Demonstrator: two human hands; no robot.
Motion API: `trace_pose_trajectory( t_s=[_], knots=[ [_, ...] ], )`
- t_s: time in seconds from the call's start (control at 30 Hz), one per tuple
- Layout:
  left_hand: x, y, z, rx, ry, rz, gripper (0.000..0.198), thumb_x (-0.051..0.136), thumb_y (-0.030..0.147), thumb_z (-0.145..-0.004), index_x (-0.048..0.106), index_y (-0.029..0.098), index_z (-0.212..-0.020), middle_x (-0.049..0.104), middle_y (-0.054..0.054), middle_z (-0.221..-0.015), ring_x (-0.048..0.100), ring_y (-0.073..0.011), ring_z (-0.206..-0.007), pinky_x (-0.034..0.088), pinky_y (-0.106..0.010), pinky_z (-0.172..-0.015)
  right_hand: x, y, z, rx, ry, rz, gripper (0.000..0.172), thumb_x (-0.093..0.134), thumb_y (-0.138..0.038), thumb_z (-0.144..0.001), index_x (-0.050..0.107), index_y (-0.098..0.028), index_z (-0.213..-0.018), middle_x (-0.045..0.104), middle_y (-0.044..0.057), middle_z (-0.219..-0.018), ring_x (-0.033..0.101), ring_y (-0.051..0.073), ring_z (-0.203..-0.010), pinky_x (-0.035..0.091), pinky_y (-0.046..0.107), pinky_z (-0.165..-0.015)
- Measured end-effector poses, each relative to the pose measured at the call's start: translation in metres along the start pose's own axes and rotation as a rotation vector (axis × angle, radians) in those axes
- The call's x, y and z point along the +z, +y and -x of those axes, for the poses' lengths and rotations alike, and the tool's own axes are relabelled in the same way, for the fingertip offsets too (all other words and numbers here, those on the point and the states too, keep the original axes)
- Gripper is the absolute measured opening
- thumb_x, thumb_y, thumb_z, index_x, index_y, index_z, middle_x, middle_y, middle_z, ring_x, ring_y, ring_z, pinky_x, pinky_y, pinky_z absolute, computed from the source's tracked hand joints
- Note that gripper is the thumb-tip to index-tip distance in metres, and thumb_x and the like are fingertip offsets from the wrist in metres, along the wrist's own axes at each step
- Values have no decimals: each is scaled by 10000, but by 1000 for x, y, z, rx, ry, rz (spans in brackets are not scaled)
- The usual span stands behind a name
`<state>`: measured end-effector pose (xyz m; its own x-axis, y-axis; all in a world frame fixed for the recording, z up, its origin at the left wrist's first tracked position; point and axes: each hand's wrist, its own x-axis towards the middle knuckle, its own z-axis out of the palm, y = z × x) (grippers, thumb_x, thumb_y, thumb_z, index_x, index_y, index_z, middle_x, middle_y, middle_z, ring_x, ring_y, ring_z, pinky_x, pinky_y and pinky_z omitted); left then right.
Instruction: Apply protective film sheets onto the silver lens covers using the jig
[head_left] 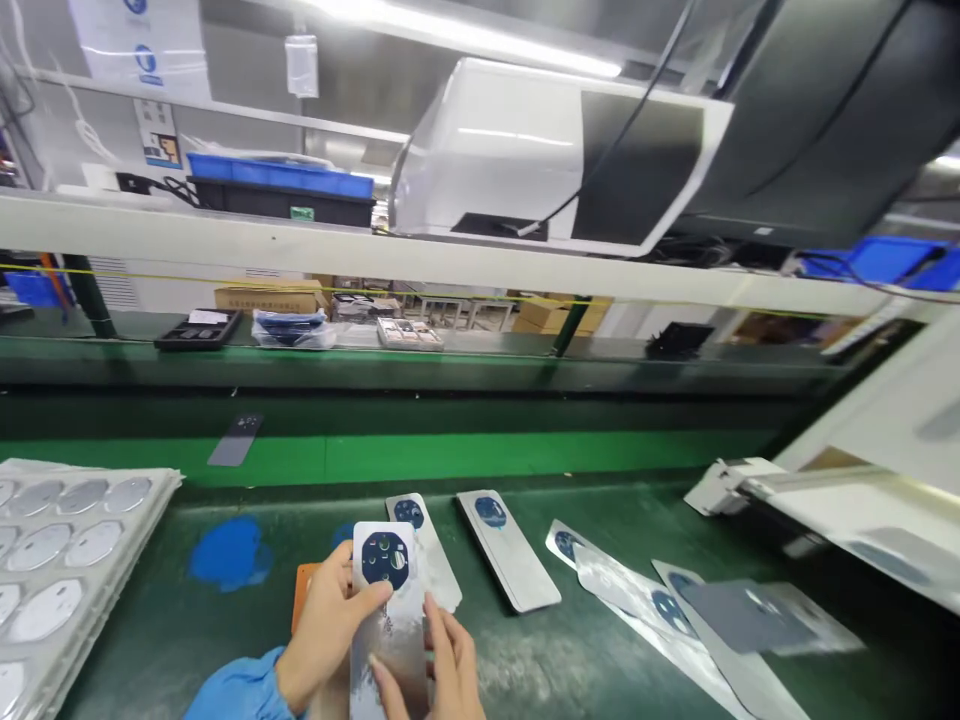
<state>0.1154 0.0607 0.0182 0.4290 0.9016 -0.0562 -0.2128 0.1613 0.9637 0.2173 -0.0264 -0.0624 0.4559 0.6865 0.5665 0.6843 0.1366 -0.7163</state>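
Note:
My left hand (326,630), in a blue sleeve (240,690), grips a long silvery film sheet (390,645) near its top, with the thumb beside a white-edged patch with a dark blue round camera-hole pattern (385,558). My right hand (442,665) pinches the same sheet lower down. Similar silvery sheets with blue circles lie on the green mat, one (424,545) behind the held sheet and one (508,550) to its right. An orange piece (304,595) is partly hidden behind my left hand.
A plastic tray (67,565) of silver octagonal pieces sits at the left. More sheets (645,610) and a dark grey film (746,615) lie to the right, near a white machine (847,500). A blue patch (229,553) marks the mat. Shelves with bins stand beyond.

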Motion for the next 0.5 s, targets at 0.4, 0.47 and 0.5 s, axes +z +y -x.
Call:
trace_pose_trajectory(
  t_s=[0.4,0.47,0.5],
  knots=[
    [-3,-1,14,78,-196,-398,689,518,418,-947,188,207,-1513,661,-137,-1208,665,-241,-1013,540,-372,-863,-27,-22,-25,652,-202,-804,457,676,-569,-767,683,-157,-965,691,56,-822,630,183,-710,520,257,-709],
    [-8,-5,16,279,-97,-671,591,484,348,-969,238,285,-1504,527,-127,-1394,608,-256,-1146,511,-432,-958,-30,-18,-27,607,-215,-744,412,640,-566,-799,689,-163,-871,652,34,-756,590,166,-683,483,235,-663],
    [-10,-6,16,426,-49,-833,523,503,312,-962,346,316,-1461,468,-106,-1452,561,-273,-1214,489,-462,-996,-31,-16,-27,577,-218,-708,404,619,-565,-816,683,-166,-830,632,24,-731,573,160,-676,465,226,-646]
  ],
)
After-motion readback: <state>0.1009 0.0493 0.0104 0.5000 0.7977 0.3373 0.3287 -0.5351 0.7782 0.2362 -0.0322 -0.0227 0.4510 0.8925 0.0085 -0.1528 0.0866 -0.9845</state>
